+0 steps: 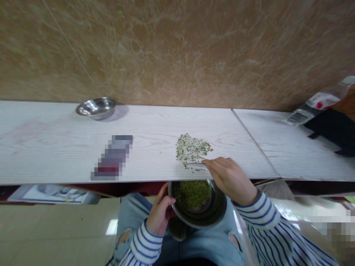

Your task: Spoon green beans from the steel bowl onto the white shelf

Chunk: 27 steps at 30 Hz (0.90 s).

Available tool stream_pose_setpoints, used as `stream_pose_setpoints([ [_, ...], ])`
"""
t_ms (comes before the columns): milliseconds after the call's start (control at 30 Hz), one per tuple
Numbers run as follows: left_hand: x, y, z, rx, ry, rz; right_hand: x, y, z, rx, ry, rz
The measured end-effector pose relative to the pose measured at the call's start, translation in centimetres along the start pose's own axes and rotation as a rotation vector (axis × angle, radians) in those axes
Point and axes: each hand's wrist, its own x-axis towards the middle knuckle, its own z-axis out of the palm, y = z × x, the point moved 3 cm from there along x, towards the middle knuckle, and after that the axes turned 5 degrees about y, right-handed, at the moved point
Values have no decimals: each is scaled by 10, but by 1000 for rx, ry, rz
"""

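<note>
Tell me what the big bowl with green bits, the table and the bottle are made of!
Big bowl: probably smooth steel, because its grey rim shines.
Table: pale wood or wood-look board; it has streaky grain lines.
Bottle: likely clear plastic, as it's see-through around the label.

Head view, forward and downward

Brown marbled wall (177, 51) behind white wood-grain counter (149, 129); glossy pale tiled floor (69, 236) below.
</note>
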Motion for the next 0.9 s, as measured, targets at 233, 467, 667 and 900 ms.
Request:
stream_pose_setpoints([
  [233,-3,2,1,12,1,-1,1,-1,2,10,-22,-3],
  [467,-3,3,-1,20,10,11,1,-1,1,35,-24,-13],
  [667,-4,4,0,8,6,14,1,-2,0,58,-33,-31],
  [900,-5,5,-2,4,5,13,3,-2,3,59,-51,-40],
])
